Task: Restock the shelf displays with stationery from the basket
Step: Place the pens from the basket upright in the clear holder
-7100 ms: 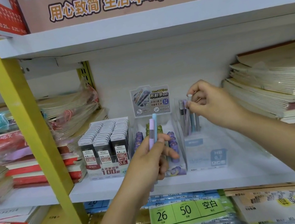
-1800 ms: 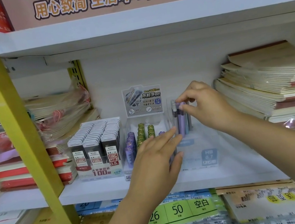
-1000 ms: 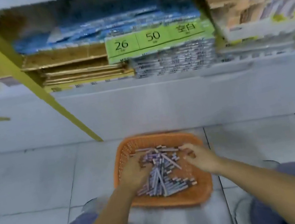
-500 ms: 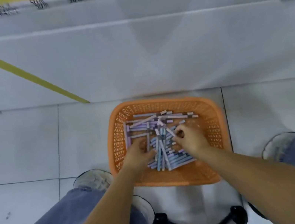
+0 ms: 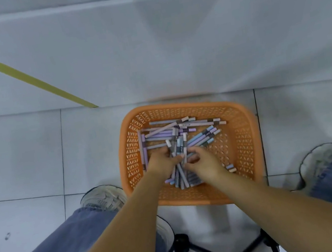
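Between grey shoes [image 5: 103, 198], in the orange basket [image 5: 247, 134], the left hand [image 5: 162, 162] grips several pens [image 5: 178, 145]; the right hand [image 5: 204, 161] curls beside them, perhaps pinching one, though I cannot tell.

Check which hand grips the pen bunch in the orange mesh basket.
The left hand: its fingers wrap the bunch of lilac and blue pens; the right hand sits beside it, grip unclear.
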